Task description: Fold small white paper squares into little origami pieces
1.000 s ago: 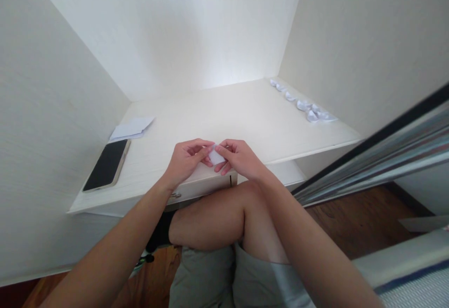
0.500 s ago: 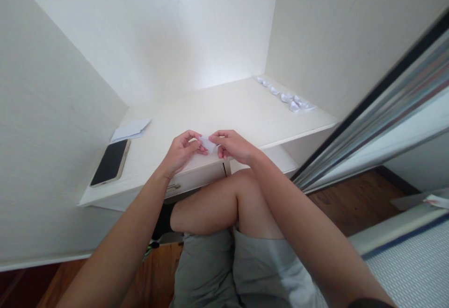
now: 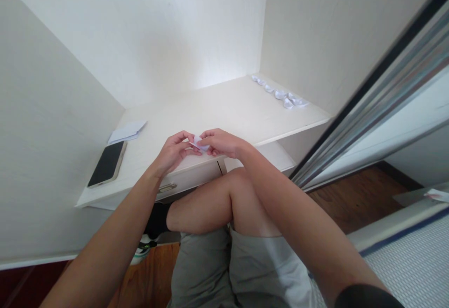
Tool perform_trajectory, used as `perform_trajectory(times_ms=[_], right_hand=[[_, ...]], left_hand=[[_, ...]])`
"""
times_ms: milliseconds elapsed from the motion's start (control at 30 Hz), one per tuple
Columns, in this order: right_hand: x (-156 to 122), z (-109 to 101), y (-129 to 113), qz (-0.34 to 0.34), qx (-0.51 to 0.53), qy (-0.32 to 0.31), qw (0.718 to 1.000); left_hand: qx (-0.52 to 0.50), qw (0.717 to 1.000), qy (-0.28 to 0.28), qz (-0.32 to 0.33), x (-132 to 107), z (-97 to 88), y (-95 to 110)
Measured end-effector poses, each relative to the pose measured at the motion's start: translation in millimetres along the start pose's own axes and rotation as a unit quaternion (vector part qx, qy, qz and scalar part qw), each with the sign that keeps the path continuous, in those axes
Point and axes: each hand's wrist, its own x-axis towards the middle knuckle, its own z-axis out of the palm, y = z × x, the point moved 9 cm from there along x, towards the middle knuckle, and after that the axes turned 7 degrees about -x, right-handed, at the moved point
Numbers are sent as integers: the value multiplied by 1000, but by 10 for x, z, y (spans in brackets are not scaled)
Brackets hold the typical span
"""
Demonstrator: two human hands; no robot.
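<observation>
Both my hands meet over the front edge of a low white desk (image 3: 224, 107). My left hand (image 3: 171, 151) and my right hand (image 3: 220, 142) each pinch a small folded piece of white paper (image 3: 197, 141) between fingertips and thumb. The paper is mostly covered by my fingers, with only a small corner showing between them. My bent knee sits just below my hands.
A dark phone (image 3: 107, 163) lies face up at the desk's left front, with a few white paper sheets (image 3: 126, 131) behind it. Several small folded paper pieces (image 3: 280, 94) line the desk's right rear by the wall. A sliding door frame (image 3: 379, 97) stands at right.
My hands have drawn closer together around the paper, which now shows less. The view has shifted, so the desk and hands sit further left in the picture.
</observation>
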Motion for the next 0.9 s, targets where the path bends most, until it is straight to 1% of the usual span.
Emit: perform_trajectory(times_ms=[100, 167, 233, 333, 433, 500, 567, 733, 800, 900], right_hand=[[100, -58, -28, -16, -79, 65, 995], [149, -105, -72, -33, -136, 119, 983], [176, -132, -115, -46, -185, 161, 968], [184, -149, -143, -50, -236, 194, 951], [165, -169, -131, -43, -268, 208, 940], [137, -174, -122, -45, -289, 207, 934], [96, -155, -133, -63, -319, 194, 926], [-19, -52, -180, -142, -406, 138, 892], [-36, -8, -178, -167, -424, 113, 883], [-33, 49, -170, -190, -458, 93, 863]], left_hand=[[18, 999, 33, 2, 28, -69, 1], [37, 996, 77, 11, 46, -144, -8], [67, 988, 135, 22, 53, -232, -25], [117, 970, 210, 27, 41, -335, -59], [147, 959, 243, 22, 29, -380, -74], [162, 956, 243, 12, 35, -394, -69], [175, 958, 226, -8, 62, -405, -59], [218, 960, 164, -60, 179, -466, -31], [232, 958, 154, -65, 210, -494, -29], [241, 956, 156, -54, 215, -511, -44]])
